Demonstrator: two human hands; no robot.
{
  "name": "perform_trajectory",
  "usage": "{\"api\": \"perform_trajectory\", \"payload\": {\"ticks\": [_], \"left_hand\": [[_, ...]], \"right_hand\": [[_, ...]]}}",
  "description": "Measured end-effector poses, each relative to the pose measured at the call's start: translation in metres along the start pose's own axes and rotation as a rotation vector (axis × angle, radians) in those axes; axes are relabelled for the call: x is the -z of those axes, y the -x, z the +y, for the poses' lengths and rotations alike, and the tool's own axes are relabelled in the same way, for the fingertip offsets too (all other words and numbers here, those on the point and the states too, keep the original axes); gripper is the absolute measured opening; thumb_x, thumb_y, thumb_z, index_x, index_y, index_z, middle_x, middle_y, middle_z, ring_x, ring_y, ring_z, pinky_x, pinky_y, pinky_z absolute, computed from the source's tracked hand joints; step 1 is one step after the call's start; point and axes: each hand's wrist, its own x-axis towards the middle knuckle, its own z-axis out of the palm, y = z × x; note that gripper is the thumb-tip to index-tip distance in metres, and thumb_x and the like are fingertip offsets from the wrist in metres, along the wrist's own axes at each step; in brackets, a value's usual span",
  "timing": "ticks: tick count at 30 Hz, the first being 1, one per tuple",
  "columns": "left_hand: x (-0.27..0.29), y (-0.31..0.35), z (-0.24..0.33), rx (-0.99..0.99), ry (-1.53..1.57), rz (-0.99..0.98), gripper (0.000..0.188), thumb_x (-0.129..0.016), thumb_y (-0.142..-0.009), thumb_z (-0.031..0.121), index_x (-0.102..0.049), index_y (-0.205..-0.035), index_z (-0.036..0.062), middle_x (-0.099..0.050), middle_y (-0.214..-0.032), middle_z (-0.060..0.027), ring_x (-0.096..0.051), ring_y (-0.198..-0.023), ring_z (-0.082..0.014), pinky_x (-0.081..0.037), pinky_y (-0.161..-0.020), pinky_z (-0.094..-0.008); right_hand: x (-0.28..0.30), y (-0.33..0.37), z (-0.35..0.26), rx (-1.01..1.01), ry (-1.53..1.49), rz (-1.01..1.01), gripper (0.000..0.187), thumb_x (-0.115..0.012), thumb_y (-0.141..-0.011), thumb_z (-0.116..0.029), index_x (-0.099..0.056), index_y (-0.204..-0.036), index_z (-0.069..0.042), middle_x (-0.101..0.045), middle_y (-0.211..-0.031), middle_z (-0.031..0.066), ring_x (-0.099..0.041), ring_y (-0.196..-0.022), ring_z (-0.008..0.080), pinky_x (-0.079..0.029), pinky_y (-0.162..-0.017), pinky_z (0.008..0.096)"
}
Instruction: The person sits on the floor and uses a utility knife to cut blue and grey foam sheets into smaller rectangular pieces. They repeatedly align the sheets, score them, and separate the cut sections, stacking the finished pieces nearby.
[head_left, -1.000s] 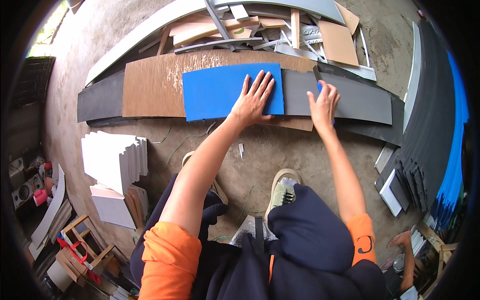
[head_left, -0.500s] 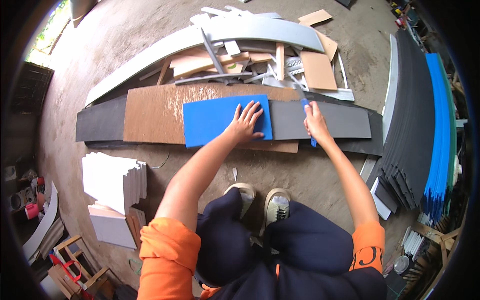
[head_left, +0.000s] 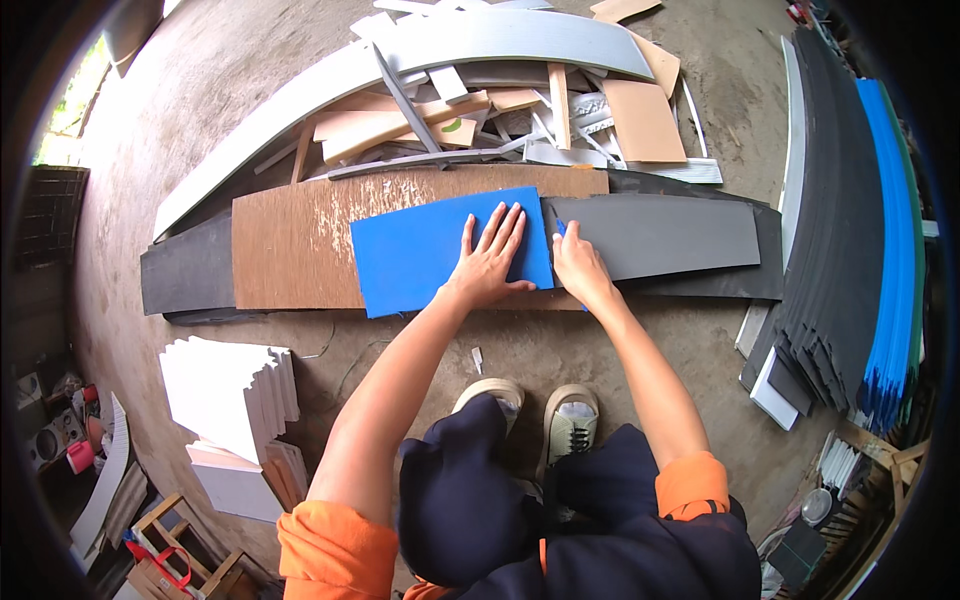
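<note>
A blue foam-like sheet (head_left: 400,260) lies across a scuffed brown board (head_left: 285,250). My left hand (head_left: 485,265) presses flat on its right part, fingers spread. Just past the sheet's right edge, my right hand (head_left: 582,265) is closed round a blue-handled utility knife (head_left: 561,228). The knife's tip is beside that edge, over the left end of a dark grey sheet (head_left: 680,235); whether the blade touches is too small to tell. Under these sheets and the brown board is a long black board (head_left: 185,265).
Offcuts and strips (head_left: 400,130) are piled beyond the boards, behind a long pale curved panel (head_left: 500,45). White sheets (head_left: 225,390) stand stacked at the left. Black sheets (head_left: 830,230) and blue sheets (head_left: 895,260) are stacked at the right. My shoes (head_left: 570,425) are close below the boards.
My right hand has moved left, bringing the knife from above the grey sheet to the blue sheet's right edge. My left hand stays pressed on the blue sheet. The whole view has shifted slightly.
</note>
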Motion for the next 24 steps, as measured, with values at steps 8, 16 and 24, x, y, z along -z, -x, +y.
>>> {"api": "perform_trajectory", "payload": {"ticks": [8, 16, 24], "left_hand": [[0.001, -0.001, 0.001, 0.000, 0.005, 0.026, 0.103, -0.057, -0.066, 0.061, -0.010, -0.138, 0.0060, -0.007, -0.145, -0.0068, -0.001, -0.134, -0.0230, 0.000, -0.104, -0.0538], [-0.003, -0.005, 0.006, 0.014, 0.014, 0.028, 0.101, -0.056, -0.065, 0.062, -0.010, -0.139, 0.0103, -0.008, -0.146, -0.0038, -0.002, -0.135, -0.0214, 0.001, -0.103, -0.0550], [-0.003, -0.002, 0.005, 0.103, -0.004, -0.016, 0.104, -0.059, -0.063, 0.062, -0.006, -0.140, 0.0151, -0.005, -0.146, -0.0009, 0.001, -0.134, -0.0205, 0.001, -0.102, -0.0584]], "right_hand": [[0.000, -0.015, -0.022, 0.085, 0.214, 0.121, 0.027, -0.035, -0.090, -0.020, -0.043, -0.099, 0.004, -0.060, -0.069, 0.0237, -0.061, -0.070, 0.0382, -0.049, -0.063, 0.0472], [-0.010, -0.041, -0.006, 0.064, 0.100, 0.081, 0.030, -0.037, -0.088, -0.022, -0.046, -0.097, 0.005, -0.059, -0.076, 0.0291, -0.059, -0.066, 0.0426, -0.049, -0.060, 0.0474], [-0.017, 0.062, 0.005, -0.142, 0.001, -0.203, 0.028, -0.038, -0.088, -0.022, -0.045, -0.099, 0.003, -0.058, -0.086, 0.0295, -0.056, -0.087, 0.0449, -0.045, -0.077, 0.0511]]}}
